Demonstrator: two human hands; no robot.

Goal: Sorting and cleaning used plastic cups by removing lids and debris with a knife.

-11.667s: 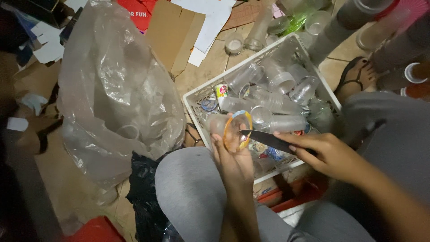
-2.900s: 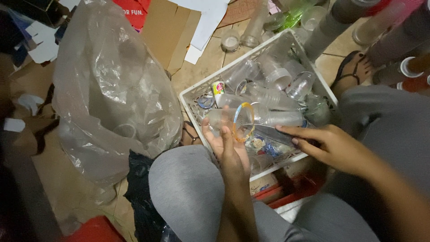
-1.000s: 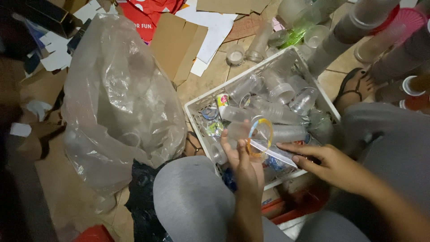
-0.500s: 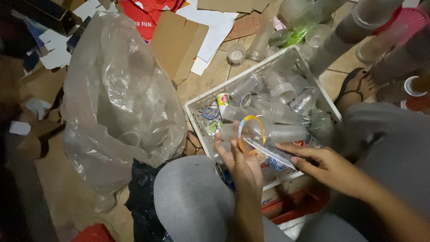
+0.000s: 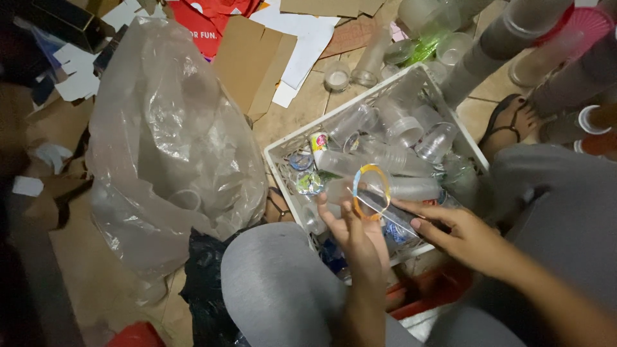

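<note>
Your left hand (image 5: 357, 234) is closed on a clear plastic cup with a yellow and blue rim (image 5: 371, 191), over the white plastic crate (image 5: 281, 168) at 12 o'clock. Your right hand (image 5: 466, 238) pinches its clear film. Peeling looks underway; next, pull gently.

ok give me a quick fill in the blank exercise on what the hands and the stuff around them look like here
1. The left hand holds a clear plastic cup whose rim is coloured ____.
2. The right hand holds a thin blade against that ____.
3. The white crate in front of the knees is full of clear plastic ____.
4. To the left of the crate sits a big see-through plastic ____.

Missing words: orange; cup; cups; bag
</note>
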